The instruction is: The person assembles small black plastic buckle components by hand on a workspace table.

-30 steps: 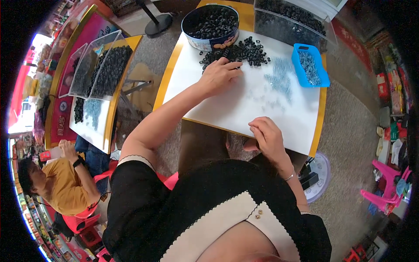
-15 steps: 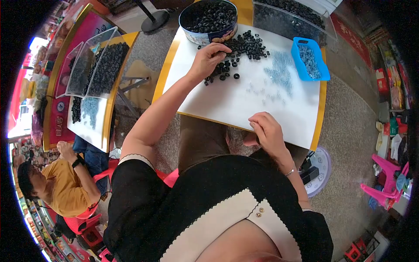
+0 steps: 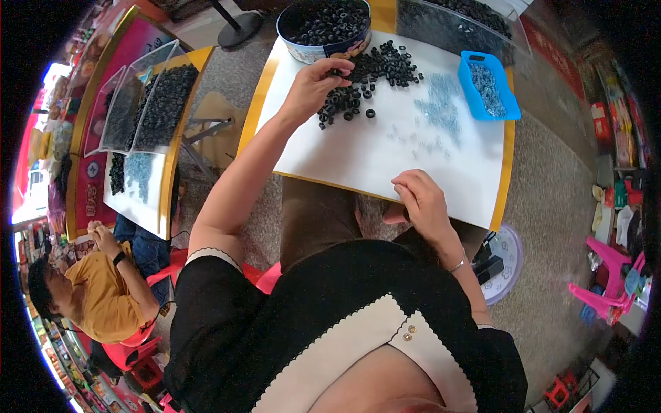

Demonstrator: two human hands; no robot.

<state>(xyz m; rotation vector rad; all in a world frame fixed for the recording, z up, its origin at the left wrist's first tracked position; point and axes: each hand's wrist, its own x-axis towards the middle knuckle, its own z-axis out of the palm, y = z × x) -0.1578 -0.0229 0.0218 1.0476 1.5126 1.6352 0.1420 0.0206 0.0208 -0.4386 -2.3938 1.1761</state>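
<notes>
My left hand [image 3: 313,88] hovers at the left side of a pile of black ring-shaped beads [image 3: 389,65] on the white tabletop [image 3: 330,155]. Its fingers are bent together in a pinch; dark beads show around the fingertips, so what they hold cannot be made out. At the table's front edge, my right hand [image 3: 423,199] is closed, thumb against the curled forefinger. Anything inside that pinch is hidden. Small clear bluish beads [image 3: 439,109] lie spread to the right of the black pile, with a few scattered nearer me.
Behind the pile stands a round tin [image 3: 323,49] of black beads. A clear bin [image 3: 447,38] holds more at the back, and a blue basket [image 3: 511,107] of bluish beads sits at right. Another person [image 3: 110,289] sits left by a second bead table [image 3: 148,186].
My left hand has shifted slightly left and nearer the tin, over the black beads. My right hand stays almost still at the front edge. The view has tilted a little.
</notes>
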